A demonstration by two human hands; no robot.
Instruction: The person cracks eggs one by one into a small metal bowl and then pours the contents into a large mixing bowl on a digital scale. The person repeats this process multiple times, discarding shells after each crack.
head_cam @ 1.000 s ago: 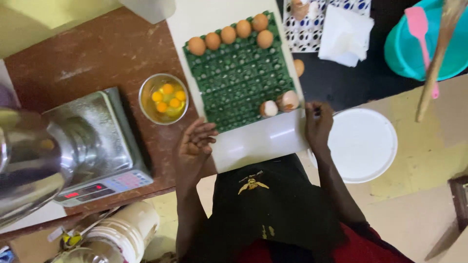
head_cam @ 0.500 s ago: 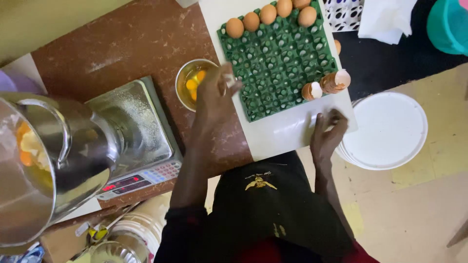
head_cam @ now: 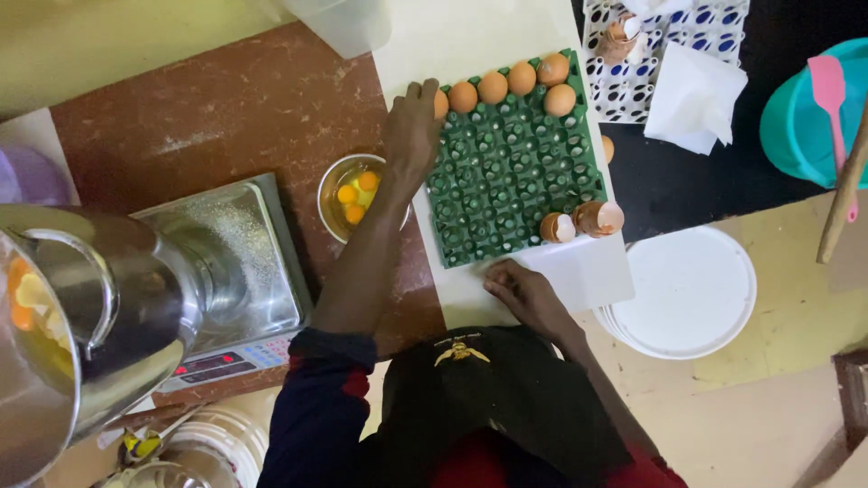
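Note:
A green egg tray (head_cam: 511, 172) lies on a white board (head_cam: 579, 276), with several brown eggs (head_cam: 493, 88) along its far row. My left hand (head_cam: 411, 131) reaches over to the tray's far left corner, fingers curled on the leftmost egg (head_cam: 441, 103), which still sits in its cup. My right hand (head_cam: 524, 291) rests flat and empty on the board at the tray's near edge. Two broken eggshells (head_cam: 579, 221) sit in the tray's near right corner. A small glass bowl (head_cam: 336, 185) with three yolks stands just left of the tray, under my left forearm.
A steel jug (head_cam: 99, 334) fills the near left, beside a metal kitchen scale (head_cam: 235, 262). A white round lid (head_cam: 683, 294) lies at the right. Farther back are a patterned white tray (head_cam: 655, 54), a napkin (head_cam: 694, 90), a teal tub (head_cam: 805, 117) with a pink spatula (head_cam: 830, 99), and a wooden stick (head_cam: 845, 185).
My left hand moved from beside the bowl up to the far left egg. The right hand slid left along the board's near edge. The view shifted.

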